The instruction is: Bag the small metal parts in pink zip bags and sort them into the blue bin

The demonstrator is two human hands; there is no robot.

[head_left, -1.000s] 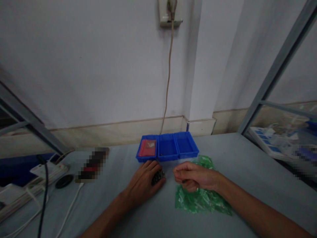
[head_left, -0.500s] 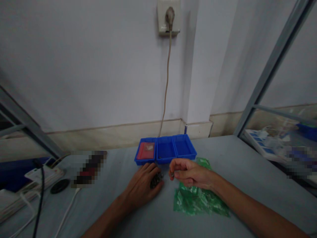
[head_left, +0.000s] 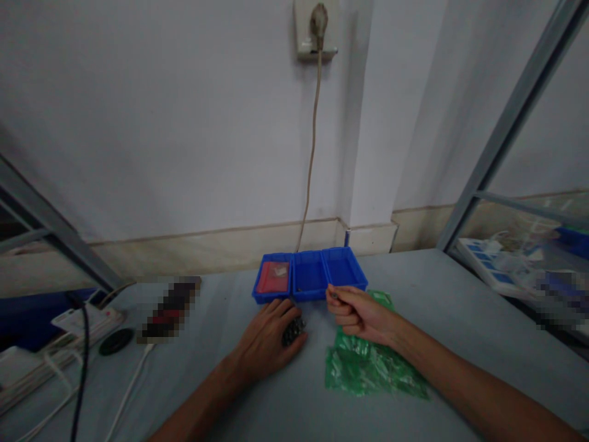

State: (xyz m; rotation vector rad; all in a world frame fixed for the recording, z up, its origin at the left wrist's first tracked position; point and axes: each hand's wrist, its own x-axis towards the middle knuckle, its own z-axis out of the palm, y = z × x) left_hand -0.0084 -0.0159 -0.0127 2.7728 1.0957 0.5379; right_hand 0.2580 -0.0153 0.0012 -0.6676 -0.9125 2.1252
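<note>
Fingers (head_left: pixel 346 320) of the right hand (head_left: pixel 365 312) pinched narrow, a small grey piece (head_left: pixel 334 296) held at the tips; too small to say what it is. Hand sits just in front of the blue trays, partly over a crumpled green plastic bag (head_left: pixel 368 371). Left hand (head_left: pixel 264 341) low and cupped, palm down, a cluster of small dark pieces (head_left: pixel 291 333) between thumb and forefinger. Gripped or merely fenced in: cannot tell.

Risks, as judged: the held piece looks tiny, so a slack pinch could drop it into the bag's folds, where it would be hard to spot. If the left hand lifts or shifts carelessly, loose pieces might scatter.

Three trays side by side at the back: left tray (head_left: pixel 258 293) with a red packet (head_left: pixel 271 279); middle tray (head_left: pixel 309 273), a dark speck in its near corner; right tray (head_left: pixel 344 270), nothing seen inside.

Surface (head_left: pixel 460 344) grey, pushed up to a pale wall (head_left: pixel 184 123). Above, a plug in a socket (head_left: pixel 304 46), its cord (head_left: pixel 313 150) running down behind the trays. Off left, a black disc (head_left: pixel 116 342) and a power strip (head_left: pixel 37 368). Sloping metal frames (head_left: pixel 510 123) either side. Dim light.
</note>
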